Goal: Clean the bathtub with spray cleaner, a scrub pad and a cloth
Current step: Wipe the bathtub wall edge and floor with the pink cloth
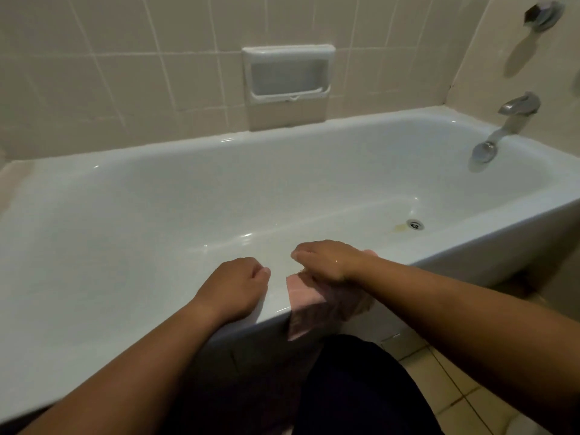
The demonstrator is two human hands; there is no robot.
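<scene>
Glossy white bathtub [277,293] rim below beige tiled wall [125,73]; left hand [233,285] fisted on it, empty; right hand [329,262] bent-fingered atop draped pink cloth [303,298], grip unclear.

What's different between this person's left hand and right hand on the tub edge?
The left hand rests on bare rim, fingers curled, holding nothing; the right hand lies on a pink cloth draped over the rim. The left hand sits nearer the camera, the right hand farther toward the drain end. Both rest on the near rim of the bathtub.
</scene>
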